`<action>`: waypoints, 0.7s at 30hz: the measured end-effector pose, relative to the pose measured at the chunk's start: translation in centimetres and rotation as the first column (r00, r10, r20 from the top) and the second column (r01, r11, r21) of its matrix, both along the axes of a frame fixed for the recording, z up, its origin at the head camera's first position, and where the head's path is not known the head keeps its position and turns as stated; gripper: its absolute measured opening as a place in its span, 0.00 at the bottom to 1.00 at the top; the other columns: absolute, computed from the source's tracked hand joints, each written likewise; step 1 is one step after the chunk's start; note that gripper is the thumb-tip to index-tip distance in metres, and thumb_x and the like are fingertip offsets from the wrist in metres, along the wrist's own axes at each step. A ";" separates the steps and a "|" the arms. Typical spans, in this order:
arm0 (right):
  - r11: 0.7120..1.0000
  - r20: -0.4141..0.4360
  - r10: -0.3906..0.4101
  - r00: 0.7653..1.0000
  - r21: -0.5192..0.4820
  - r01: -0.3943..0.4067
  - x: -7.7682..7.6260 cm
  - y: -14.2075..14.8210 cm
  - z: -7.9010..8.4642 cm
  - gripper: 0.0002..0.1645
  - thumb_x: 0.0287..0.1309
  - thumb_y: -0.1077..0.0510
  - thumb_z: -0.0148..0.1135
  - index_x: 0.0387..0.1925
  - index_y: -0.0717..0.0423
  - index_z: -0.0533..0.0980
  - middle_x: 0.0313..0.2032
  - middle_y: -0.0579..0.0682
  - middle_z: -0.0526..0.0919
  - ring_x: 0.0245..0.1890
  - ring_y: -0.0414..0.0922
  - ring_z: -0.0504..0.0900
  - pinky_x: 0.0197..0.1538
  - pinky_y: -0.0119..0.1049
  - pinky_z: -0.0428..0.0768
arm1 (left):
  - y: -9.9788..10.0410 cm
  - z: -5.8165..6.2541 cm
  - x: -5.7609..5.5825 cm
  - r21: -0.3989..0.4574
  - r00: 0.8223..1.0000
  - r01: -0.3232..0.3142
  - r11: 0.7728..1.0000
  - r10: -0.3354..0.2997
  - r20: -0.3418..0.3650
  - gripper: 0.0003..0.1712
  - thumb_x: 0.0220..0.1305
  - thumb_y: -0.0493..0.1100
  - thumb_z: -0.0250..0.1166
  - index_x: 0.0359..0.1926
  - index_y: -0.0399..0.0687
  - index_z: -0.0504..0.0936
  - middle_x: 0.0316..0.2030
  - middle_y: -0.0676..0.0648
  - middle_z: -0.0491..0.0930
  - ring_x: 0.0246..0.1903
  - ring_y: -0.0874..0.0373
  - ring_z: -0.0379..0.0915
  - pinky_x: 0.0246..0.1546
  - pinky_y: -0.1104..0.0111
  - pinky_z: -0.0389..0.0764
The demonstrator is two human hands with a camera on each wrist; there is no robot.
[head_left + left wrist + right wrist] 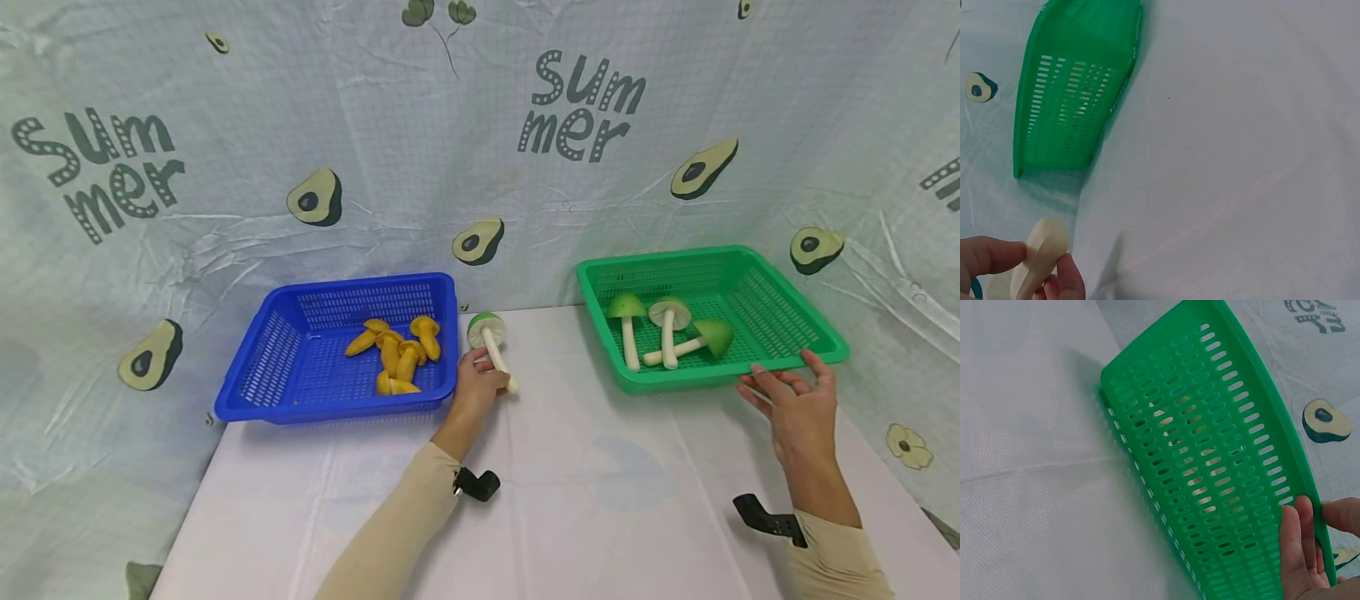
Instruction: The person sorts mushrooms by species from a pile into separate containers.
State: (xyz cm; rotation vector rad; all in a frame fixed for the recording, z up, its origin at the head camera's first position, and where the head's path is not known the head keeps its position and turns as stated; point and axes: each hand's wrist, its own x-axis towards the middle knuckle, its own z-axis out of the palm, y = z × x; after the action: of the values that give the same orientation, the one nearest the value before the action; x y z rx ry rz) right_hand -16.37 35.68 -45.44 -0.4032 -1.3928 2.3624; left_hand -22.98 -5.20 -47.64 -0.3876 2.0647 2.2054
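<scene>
My left hand [478,387] pinches the pale stem of a toy mushroom with a green cap [487,327], right of the blue basket. Close up in the left wrist view, the stem [1041,259] sits between thumb and fingers. My right hand [804,408] grips the front rim of the green basket [675,383] near its right corner. In the right wrist view, thumb and fingers [1294,550] lie on opposite sides of that rim. Three green-capped mushrooms [667,321] lie inside this basket.
The blue basket [337,408] stands at the left with several yellow mushrooms [405,362] in it. Both baskets rest on a white-covered table [570,517]. Behind them hangs a printed cloth [397,167] with avocado pictures.
</scene>
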 end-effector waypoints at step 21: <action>1.000 0.025 0.003 1.000 0.014 -0.003 0.1 -0.2 0.3 0.59 0.61 0.71 0.65 0.79 0.42 0.40 0.36 0.52 0.75 0.29 0.46 0.90 0.35 0.39 0.87 | 2.7 3.3 -0.9 0.175 0.995 0.093 0.980 -0.086 -0.045 0.37 0.59 0.24 0.66 0.69 0.44 0.71 0.49 0.39 0.76 0.43 0.47 0.82 0.44 0.56 0.87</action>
State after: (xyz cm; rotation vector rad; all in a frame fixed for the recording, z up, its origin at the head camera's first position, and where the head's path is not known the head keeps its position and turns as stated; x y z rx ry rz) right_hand -16.29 35.45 -45.13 -0.4280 -1.4216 2.3558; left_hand -23.92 -2.49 -44.32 -0.2339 1.8432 2.3345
